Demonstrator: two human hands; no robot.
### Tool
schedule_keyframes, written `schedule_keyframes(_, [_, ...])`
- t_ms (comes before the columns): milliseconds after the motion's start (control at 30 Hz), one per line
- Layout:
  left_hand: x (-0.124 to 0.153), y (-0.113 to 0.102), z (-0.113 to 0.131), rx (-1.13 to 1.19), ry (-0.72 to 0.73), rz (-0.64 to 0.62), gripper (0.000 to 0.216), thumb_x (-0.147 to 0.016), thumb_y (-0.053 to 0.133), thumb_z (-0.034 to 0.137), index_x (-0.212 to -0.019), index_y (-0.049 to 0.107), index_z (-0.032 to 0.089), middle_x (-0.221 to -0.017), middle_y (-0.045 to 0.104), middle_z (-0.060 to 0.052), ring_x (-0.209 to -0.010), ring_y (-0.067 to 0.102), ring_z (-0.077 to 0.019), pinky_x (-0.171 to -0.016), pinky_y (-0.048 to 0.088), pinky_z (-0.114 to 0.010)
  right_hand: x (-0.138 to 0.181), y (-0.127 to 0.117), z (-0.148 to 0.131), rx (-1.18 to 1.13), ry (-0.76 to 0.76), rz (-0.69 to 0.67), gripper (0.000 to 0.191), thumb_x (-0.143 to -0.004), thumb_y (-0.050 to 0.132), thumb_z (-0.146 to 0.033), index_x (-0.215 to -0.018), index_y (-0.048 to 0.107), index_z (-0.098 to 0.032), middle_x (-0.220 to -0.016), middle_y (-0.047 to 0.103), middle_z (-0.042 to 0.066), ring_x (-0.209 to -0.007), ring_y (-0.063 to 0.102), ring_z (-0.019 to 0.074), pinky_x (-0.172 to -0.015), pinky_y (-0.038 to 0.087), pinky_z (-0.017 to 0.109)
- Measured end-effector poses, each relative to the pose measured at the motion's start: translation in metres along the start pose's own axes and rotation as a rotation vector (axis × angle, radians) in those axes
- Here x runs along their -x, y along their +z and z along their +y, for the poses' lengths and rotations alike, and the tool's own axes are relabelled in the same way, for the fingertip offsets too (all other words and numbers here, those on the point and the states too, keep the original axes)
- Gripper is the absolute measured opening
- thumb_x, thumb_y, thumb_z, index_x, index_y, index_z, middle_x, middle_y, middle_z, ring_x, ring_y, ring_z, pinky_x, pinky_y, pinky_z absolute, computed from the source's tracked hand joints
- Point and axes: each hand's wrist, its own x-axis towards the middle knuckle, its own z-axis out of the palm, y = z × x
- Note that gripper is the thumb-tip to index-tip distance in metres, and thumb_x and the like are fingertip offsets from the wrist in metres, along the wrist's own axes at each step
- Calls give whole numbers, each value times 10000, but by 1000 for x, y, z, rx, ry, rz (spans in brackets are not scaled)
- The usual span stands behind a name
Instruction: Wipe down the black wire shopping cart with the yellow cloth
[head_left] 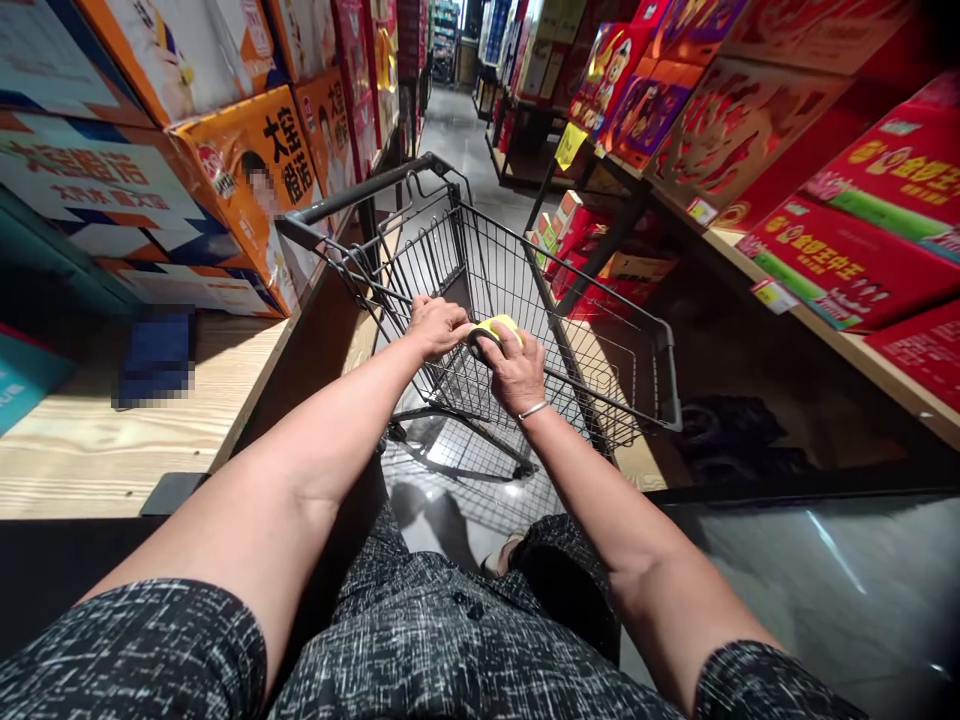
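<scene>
A small rounded yellow-and-black object (502, 325) is in the person's right hand (520, 368), above the near long rim of a dark-grey wire-mesh shopping cart (487, 240). The right hand's fingers are clamped on it, curled over the top and the side, with the yellow part showing above them and the dark part at the left end. The left hand (437, 325) reaches in along the same rim, its fingers bent towards the object's left end (whether they pinch it or only touch it, I cannot tell). A thin silver-coloured bracelet (533, 410) circles the right wrist.

The cart stands askew in the aisle, its handle (334, 205) at the far left end and its rounded grey corner (671, 375) pointing right. To the left, on a pale wooden shelf (97, 460), a dark-blue item (156, 355) (pixelated, so its kind is unclear) lies back from the front edge, just before stacked orange-and-white printed cartons (255, 190). To the right, red printed gift boxes (832, 260) stand along the front edge of another wooden shelf (892, 375), where a white price tag (775, 297) is fixed. Farther along that shelf, a yellow paper sign (571, 147) hangs from the edge.
</scene>
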Motion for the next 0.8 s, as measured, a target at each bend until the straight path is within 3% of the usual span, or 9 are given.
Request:
schedule_keyframes(133, [4, -2, 0, 12, -18, -9, 358, -979, 549, 541, -833, 725, 265, -948, 777, -23, -991, 581, -240, -999, 286, -470, 14, -8, 9, 40, 5, -58, 534, -942, 521, -159, -1440, 596, -339, -1451, 571, 101, -1145, 436, 312, -861, 357, 428])
schedule_keyframes(267, [3, -1, -3, 28, -15, -8, 363, -972, 568, 554, -830, 741, 268, -941, 772, -18, -991, 576, -239, -985, 287, -460, 84, -38, 60, 110, 99, -78, 534, -854, 562, -108, -1342, 656, -305, -1378, 618, 102, -1130, 467, 287, -868, 362, 409])
schedule_keyframes(400, [0, 3, -4, 22, 10, 2, 378, -974, 553, 559, -830, 747, 269, -953, 772, -31, -1009, 568, -250, -983, 284, -462, 161, -74, 122, 203, 350, -144, 595, -728, 591, -109, -1295, 659, -275, -1322, 634, 105, -1103, 494, 281, -852, 384, 400])
schedule_keyframes(467, [-1, 3, -3, 14, 12, -6, 390, -978, 536, 558, -827, 748, 267, -960, 771, -41, -1021, 562, -259, -982, 282, -469, 182, -83, 137, 223, 472, -173, 642, -679, 599, -122, -1303, 647, -261, -1321, 621, 109, -1096, 489, 289, -854, 402, 411])
schedule_keyframes(533, [-1, 1, -1, 5, 9, -21, 399, -981, 518, 554, -827, 747, 267, -965, 768, -46, -1029, 557, -267, -981, 280, -476, 186, -80, 137, 200, 523, -140, 677, -645, 597, -116, -1306, 643, -253, -1323, 599, 118, -1104, 478, 297, -887, 420, 440])
schedule_keyframes(633, [0, -1, 1, 2, 13, -37, 405, -988, 487, 537, -839, 745, 263, -975, 760, -48, -1041, 553, -272, -981, 278, -482, 165, -57, 113, 100, 450, -4, 671, -646, 597, -95, -1299, 645, -241, -1327, 562, 133, -1151, 460, 303, -976, 423, 475])
schedule_keyframes(800, [4, 2, 0, -16, 25, 23, 381, -988, 486, 500, -827, 731, 256, -944, 740, -42, -1018, 545, -265, -995, 274, -486, 124, -2, 56, -33, 317, 91, 434, -829, 607, -124, -1215, 701, -299, -1327, 552, 107, -1219, 422, 294, -1090, 370, 491])
